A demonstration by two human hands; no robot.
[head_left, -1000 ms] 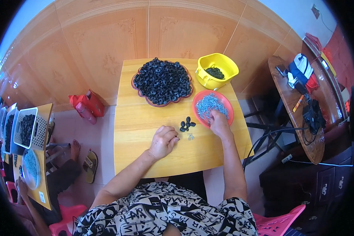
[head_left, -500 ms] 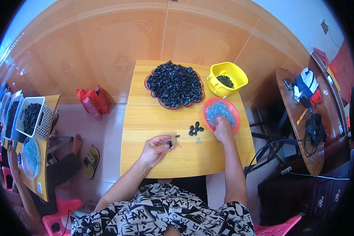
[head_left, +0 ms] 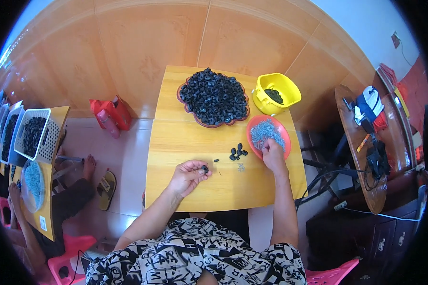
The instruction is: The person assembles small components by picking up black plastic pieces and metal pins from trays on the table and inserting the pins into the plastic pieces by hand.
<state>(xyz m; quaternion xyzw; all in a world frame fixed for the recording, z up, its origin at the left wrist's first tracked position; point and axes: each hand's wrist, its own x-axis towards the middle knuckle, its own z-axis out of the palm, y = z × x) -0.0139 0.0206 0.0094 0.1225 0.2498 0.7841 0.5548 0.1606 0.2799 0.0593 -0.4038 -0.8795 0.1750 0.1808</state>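
Note:
Over the near part of the wooden table, my left hand (head_left: 188,178) pinches a small black rounded plastic piece (head_left: 204,169) between thumb and fingertips. My right hand (head_left: 274,155) is at the near side of a red plate (head_left: 286,137) heaped with small silvery metal parts (head_left: 265,131), perhaps screws or pins. Its fingers are closed together at the heap; whatever they hold is too small to make out. Between the hands lie several black oval pieces (head_left: 239,152) in a cluster, a few silvery parts (head_left: 241,167) and one small black bit (head_left: 216,160).
A scalloped dark-red tray (head_left: 181,100) piled with black pieces sits at the back, beside a yellow bucket (head_left: 290,98) with black pieces inside. At left, another person's arm (head_left: 21,216) rests by a table with a white basket (head_left: 46,137). A cluttered brown table (head_left: 361,156) stands right.
My right hand has drawn back from the heap toward the plate's near edge, its fingers now showing. The left hand still holds the black piece, turned slightly. The view has shifted a little.

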